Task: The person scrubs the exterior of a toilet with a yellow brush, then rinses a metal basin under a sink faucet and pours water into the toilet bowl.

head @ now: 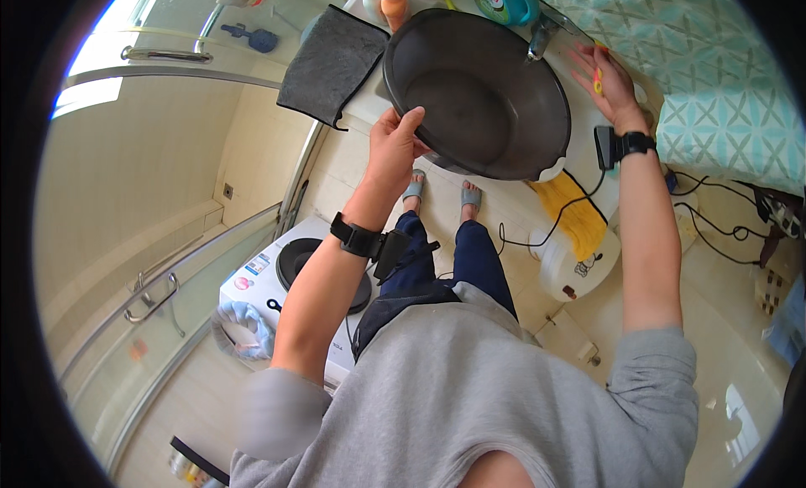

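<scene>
A large dark grey plastic basin (472,91) is tilted at the washbasin, its inside facing up. My left hand (397,138) grips its near left rim, thumb on top. Over the far right rim reaches the spout of a chrome faucet (539,37). To the right of the faucet is my right hand (607,81), its fingers spread. A small pink-and-yellow handle (598,81) lies across its palm under the thumb; the rest of that tool is hidden. Left of the basin, a grey cloth (334,66) with black edging hangs over the counter edge.
A teal detergent bottle (504,3) and an orange bottle (395,6) stand behind the basin. A yellow cloth (570,214) hangs at the front. Below are a white washing machine (252,286) and a toilet lid (582,267). A patterned curtain (730,135) and cables (699,214) are right.
</scene>
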Demonstrator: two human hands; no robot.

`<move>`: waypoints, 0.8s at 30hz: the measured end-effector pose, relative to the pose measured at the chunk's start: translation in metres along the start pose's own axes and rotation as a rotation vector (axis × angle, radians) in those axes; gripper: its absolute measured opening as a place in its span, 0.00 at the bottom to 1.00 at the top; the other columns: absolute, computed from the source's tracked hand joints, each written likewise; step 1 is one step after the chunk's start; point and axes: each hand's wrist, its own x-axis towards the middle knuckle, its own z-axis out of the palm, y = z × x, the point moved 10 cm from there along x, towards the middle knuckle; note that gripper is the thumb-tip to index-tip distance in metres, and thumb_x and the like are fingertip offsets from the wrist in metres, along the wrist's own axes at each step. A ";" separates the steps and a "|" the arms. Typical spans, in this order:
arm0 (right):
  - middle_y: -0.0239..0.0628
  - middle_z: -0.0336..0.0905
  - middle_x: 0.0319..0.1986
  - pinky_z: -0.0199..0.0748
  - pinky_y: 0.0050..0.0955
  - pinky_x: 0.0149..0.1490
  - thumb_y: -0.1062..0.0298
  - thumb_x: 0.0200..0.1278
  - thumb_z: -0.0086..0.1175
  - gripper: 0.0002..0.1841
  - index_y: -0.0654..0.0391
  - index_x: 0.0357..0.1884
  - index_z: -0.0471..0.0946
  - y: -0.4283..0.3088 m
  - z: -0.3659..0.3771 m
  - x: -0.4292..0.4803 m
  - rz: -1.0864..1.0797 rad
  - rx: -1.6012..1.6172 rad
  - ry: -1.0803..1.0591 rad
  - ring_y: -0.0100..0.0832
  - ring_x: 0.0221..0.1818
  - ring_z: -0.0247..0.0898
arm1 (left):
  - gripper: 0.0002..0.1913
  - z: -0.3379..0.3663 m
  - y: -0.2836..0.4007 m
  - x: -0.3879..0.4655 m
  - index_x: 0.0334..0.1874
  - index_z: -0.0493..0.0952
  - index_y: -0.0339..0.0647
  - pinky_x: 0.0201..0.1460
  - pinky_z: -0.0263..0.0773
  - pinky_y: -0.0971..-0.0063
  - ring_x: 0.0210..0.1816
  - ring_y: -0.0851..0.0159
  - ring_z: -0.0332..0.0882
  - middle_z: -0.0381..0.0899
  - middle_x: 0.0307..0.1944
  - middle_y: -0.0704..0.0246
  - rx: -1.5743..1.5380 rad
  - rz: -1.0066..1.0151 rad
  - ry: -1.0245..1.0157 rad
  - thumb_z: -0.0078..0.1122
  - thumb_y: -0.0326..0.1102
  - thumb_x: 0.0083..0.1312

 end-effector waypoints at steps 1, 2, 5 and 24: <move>0.37 0.70 0.68 0.52 0.52 0.79 0.55 0.82 0.45 0.19 0.57 0.62 0.73 0.000 -0.008 -0.013 -0.037 -0.080 0.053 0.38 0.77 0.58 | 0.08 -0.001 0.000 0.002 0.48 0.76 0.37 0.39 0.86 0.72 0.30 0.70 0.85 0.86 0.35 0.68 -0.018 -0.007 -0.032 0.57 0.35 0.77; 0.33 0.71 0.68 0.51 0.51 0.78 0.53 0.83 0.44 0.18 0.53 0.60 0.76 0.010 -0.019 -0.032 -0.010 -0.067 0.140 0.35 0.77 0.58 | 0.07 -0.004 -0.002 0.004 0.48 0.76 0.37 0.39 0.86 0.72 0.30 0.70 0.85 0.86 0.36 0.68 -0.027 -0.028 -0.048 0.57 0.35 0.77; 0.36 0.68 0.72 0.51 0.51 0.78 0.53 0.84 0.42 0.19 0.54 0.62 0.74 0.045 -0.044 -0.108 0.037 -0.109 0.268 0.36 0.77 0.59 | 0.07 -0.014 -0.009 0.013 0.47 0.75 0.39 0.40 0.85 0.71 0.32 0.69 0.86 0.86 0.36 0.67 -0.016 -0.084 -0.071 0.57 0.35 0.77; 0.51 0.65 0.73 0.53 0.49 0.80 0.56 0.85 0.39 0.17 0.58 0.55 0.73 0.128 -0.029 -0.423 -0.056 0.178 0.688 0.46 0.78 0.56 | 0.07 -0.014 -0.020 0.021 0.46 0.74 0.42 0.40 0.84 0.68 0.28 0.67 0.84 0.84 0.33 0.67 0.050 -0.194 -0.189 0.59 0.36 0.76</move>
